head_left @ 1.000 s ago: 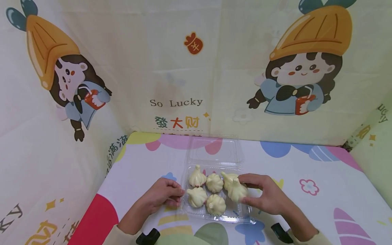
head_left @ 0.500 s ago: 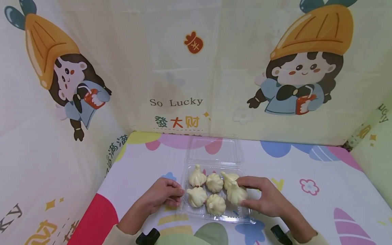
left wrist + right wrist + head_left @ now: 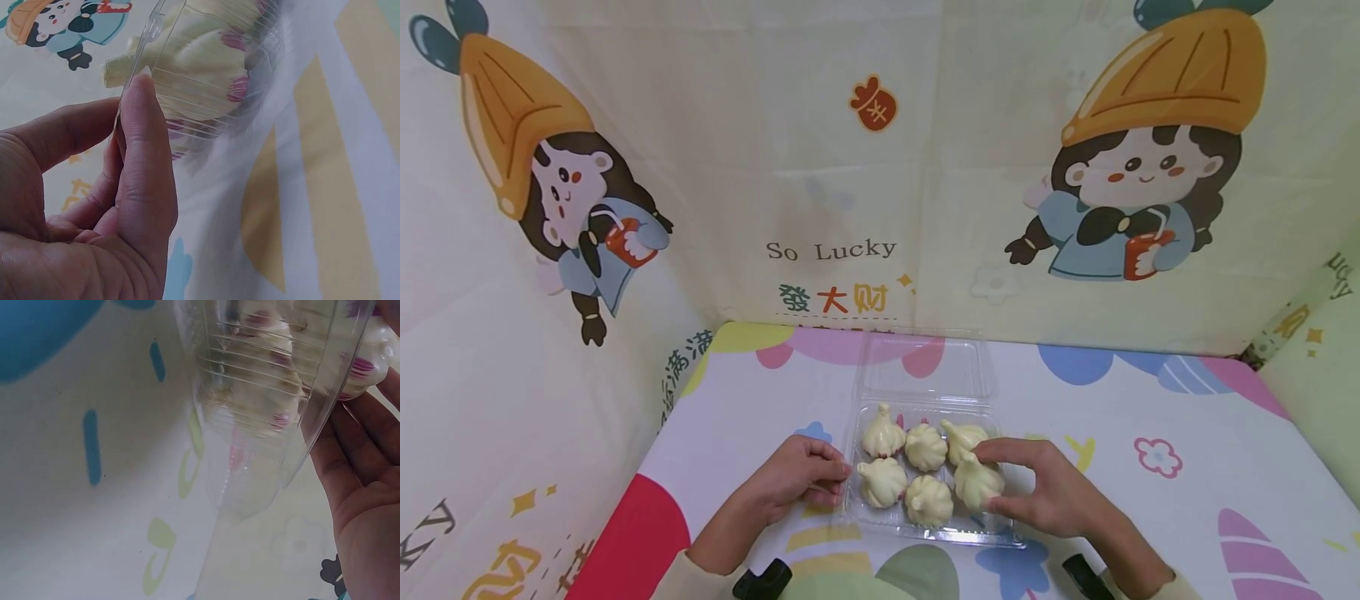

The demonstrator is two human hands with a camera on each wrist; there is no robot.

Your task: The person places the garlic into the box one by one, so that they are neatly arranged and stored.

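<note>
A clear plastic clamshell box [image 3: 992,537] lies opened on the table, with several pale garlic bulbs [image 3: 928,502] standing in two rows. My left hand [image 3: 797,481] pinches the box's left rim between thumb and fingers; the left wrist view shows the thumb [image 3: 147,144] against the plastic edge. At the right end of the front row, my right hand [image 3: 1051,490] grips a garlic bulb [image 3: 977,482] between thumb and fingers. Behind that bulb lies another garlic bulb [image 3: 962,437], tilted and partly covered. In the right wrist view, purple streaks mark the held bulb's underside [image 3: 369,359].
The box's clear lid [image 3: 925,367] is folded back toward the rear wall. A printed cloth [image 3: 1150,417] covers the table. Patterned cream sheets [image 3: 820,167] hang behind and at the sides. Black wrist straps [image 3: 763,581] show near the bottom edge.
My right hand has moved slightly left and down with the garlic bulb, bringing it lower at the front right of the box. The left hand and the box stay put.
</note>
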